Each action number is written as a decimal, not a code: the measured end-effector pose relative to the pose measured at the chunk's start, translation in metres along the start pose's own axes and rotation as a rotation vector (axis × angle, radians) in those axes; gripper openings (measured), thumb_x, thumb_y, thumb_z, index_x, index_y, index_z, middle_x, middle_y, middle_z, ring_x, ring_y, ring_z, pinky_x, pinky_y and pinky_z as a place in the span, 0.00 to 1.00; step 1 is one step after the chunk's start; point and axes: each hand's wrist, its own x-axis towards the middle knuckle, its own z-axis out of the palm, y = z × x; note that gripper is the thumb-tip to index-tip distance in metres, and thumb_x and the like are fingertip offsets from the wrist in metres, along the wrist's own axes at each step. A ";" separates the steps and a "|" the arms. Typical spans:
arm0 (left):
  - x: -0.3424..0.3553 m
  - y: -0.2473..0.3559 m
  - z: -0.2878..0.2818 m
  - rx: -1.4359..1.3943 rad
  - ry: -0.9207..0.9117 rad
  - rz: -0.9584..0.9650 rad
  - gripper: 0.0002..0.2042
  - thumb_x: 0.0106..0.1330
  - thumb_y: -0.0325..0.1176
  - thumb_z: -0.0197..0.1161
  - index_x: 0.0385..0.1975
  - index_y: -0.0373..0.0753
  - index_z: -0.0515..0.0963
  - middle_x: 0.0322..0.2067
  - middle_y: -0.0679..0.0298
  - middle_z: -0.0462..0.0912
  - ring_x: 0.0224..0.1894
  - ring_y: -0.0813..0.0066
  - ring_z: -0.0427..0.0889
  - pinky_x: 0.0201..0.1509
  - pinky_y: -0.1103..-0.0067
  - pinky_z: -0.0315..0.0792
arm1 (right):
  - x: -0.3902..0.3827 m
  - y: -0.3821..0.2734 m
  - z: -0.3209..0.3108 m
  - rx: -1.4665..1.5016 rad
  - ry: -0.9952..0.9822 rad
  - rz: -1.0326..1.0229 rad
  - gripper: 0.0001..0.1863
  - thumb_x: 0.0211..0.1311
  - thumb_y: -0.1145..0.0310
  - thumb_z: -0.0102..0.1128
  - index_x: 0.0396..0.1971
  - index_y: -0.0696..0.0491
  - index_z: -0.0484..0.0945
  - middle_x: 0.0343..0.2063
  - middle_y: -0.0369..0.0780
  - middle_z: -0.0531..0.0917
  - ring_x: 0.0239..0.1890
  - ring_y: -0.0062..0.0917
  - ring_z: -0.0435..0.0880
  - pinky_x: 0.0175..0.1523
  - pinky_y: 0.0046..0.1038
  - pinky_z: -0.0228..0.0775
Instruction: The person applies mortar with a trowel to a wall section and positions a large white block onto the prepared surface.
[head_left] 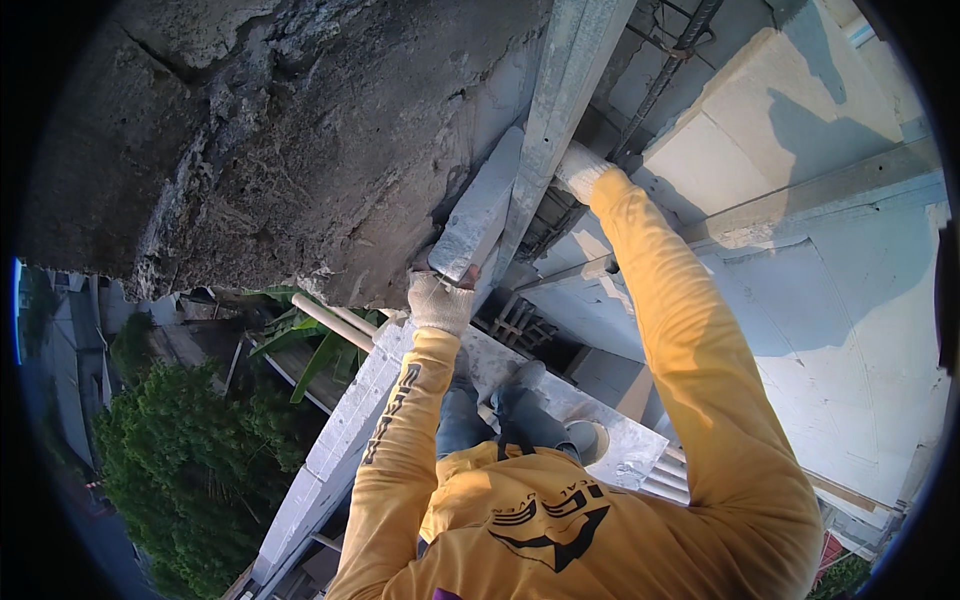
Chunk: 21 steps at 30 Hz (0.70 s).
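My left hand point(438, 302), in a whitish knit glove with bare fingertips, is closed at the lower end of a long pale grey block point(482, 212). The block stands slanted between the rough grey concrete wall point(290, 150) and a metal post point(556, 110), and its upper part lies close against the post. Beyond the post, my right hand point(582, 172), gloved too, reaches up to the post's right side. Its fingers are hidden there, so what they touch or hold does not show.
Below me is a narrow grey platform point(625, 445) with a round bucket point(587, 440) by my feet. A pale beam point(335, 420) runs along its left, with trees point(195, 445) far below. Steel rebar point(665, 75) and light wall panels point(800, 290) are at right.
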 end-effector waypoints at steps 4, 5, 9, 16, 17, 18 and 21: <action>-0.001 0.008 0.002 -0.128 -0.034 -0.017 0.27 0.53 0.34 0.74 0.52 0.34 0.71 0.45 0.53 0.81 0.47 0.62 0.81 0.52 0.71 0.74 | 0.004 0.014 -0.017 0.046 -0.018 0.019 0.20 0.71 0.61 0.48 0.56 0.56 0.74 0.47 0.44 0.82 0.47 0.28 0.81 0.52 0.26 0.73; -0.002 0.012 0.004 -0.157 -0.045 -0.039 0.28 0.53 0.32 0.75 0.53 0.34 0.70 0.47 0.55 0.80 0.49 0.65 0.80 0.54 0.71 0.74 | 0.005 0.019 -0.023 0.053 -0.020 0.024 0.20 0.71 0.61 0.48 0.57 0.56 0.73 0.47 0.44 0.82 0.48 0.29 0.81 0.52 0.26 0.73; -0.002 -0.005 0.008 -0.176 -0.034 -0.059 0.29 0.53 0.28 0.74 0.54 0.34 0.69 0.49 0.55 0.78 0.50 0.65 0.79 0.56 0.73 0.73 | 0.002 0.030 -0.044 -0.289 0.105 -0.296 0.20 0.72 0.62 0.47 0.59 0.55 0.70 0.49 0.46 0.80 0.49 0.34 0.81 0.53 0.32 0.76; 0.000 0.014 -0.011 -0.093 -0.066 -0.001 0.28 0.53 0.29 0.74 0.54 0.35 0.69 0.48 0.55 0.79 0.50 0.63 0.79 0.56 0.71 0.72 | -0.017 -0.025 0.000 0.061 0.160 0.089 0.19 0.72 0.56 0.46 0.55 0.52 0.73 0.47 0.42 0.82 0.48 0.30 0.82 0.44 0.38 0.81; -0.002 0.013 -0.005 -0.121 -0.066 0.010 0.28 0.53 0.29 0.74 0.53 0.35 0.69 0.47 0.55 0.79 0.50 0.62 0.79 0.55 0.70 0.72 | 0.005 -0.011 -0.010 -0.012 0.114 0.059 0.24 0.71 0.52 0.48 0.58 0.53 0.69 0.50 0.44 0.79 0.52 0.33 0.79 0.49 0.38 0.78; -0.002 0.014 0.007 -0.159 -0.077 0.026 0.28 0.53 0.30 0.73 0.53 0.35 0.69 0.47 0.54 0.79 0.50 0.61 0.79 0.55 0.70 0.72 | 0.032 0.011 -0.030 -0.088 0.083 0.030 0.29 0.70 0.49 0.50 0.60 0.55 0.66 0.53 0.46 0.77 0.56 0.35 0.76 0.54 0.37 0.75; -0.002 -0.013 0.001 -0.128 0.000 0.050 0.26 0.54 0.35 0.74 0.51 0.37 0.73 0.45 0.55 0.81 0.47 0.60 0.82 0.50 0.70 0.75 | 0.037 -0.001 0.006 -0.272 -0.081 0.003 0.42 0.63 0.40 0.58 0.65 0.57 0.62 0.59 0.48 0.71 0.63 0.39 0.70 0.64 0.35 0.66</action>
